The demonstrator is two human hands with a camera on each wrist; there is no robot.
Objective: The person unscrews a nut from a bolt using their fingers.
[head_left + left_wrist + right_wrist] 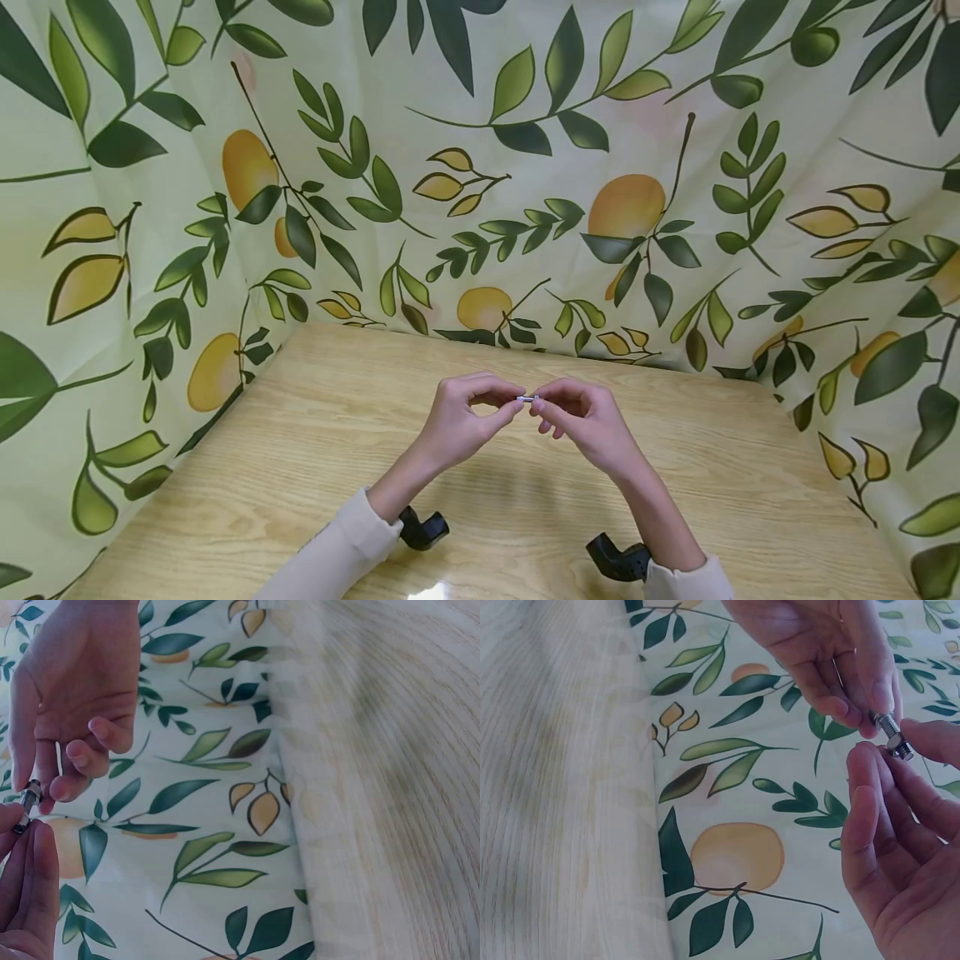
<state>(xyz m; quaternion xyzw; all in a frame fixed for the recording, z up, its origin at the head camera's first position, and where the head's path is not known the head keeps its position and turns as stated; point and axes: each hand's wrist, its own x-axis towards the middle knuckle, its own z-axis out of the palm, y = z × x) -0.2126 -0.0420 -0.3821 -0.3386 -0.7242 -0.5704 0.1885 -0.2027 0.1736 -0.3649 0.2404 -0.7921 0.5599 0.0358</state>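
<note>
A small silver threaded bolt [528,399] is held between both hands above the table, and a hex nut [898,744] sits around its shaft. My left hand [463,423] pinches one end of the bolt between thumb and fingertips. At the opposite end, by the nut, the thumb and fingertips of my right hand [588,417] grip it. In the right wrist view a short stretch of thread sticks out past the nut. The left wrist view shows the bolt [31,799] slanting between the two sets of fingertips, its lower end partly hidden by them.
A light wood-grain table [315,442] lies under the hands. Cloth with printed leaves and fruit [480,242] hangs behind the table and along both sides. Black wrist mounts [423,530] show near both sleeve cuffs.
</note>
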